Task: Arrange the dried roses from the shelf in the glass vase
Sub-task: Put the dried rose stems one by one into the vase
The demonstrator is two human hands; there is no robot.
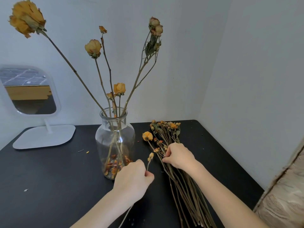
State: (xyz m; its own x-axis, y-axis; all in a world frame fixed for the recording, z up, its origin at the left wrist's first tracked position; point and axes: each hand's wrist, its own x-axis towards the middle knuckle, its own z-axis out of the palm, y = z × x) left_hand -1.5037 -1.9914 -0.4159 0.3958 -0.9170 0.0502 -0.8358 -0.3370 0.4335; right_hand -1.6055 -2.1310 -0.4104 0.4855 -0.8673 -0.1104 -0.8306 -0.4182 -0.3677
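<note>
A clear glass vase (115,142) stands on the black table (49,175), holding several tall dried roses (93,48) with loose petals at its bottom. Right of it lies a bundle of dried roses (171,145), heads toward the wall. My left hand (133,178) pinches a thin stem with a small pale bud (150,156), just right of the vase base. My right hand (178,156) rests on the bundle, its fingers curled round some stems near the heads.
A white standing mirror (31,96) sits at the back left on a flat base (44,137). Walls close the back and right. A beige fabric edge (283,195) is at the lower right. Small petal scraps (87,152) lie on the table.
</note>
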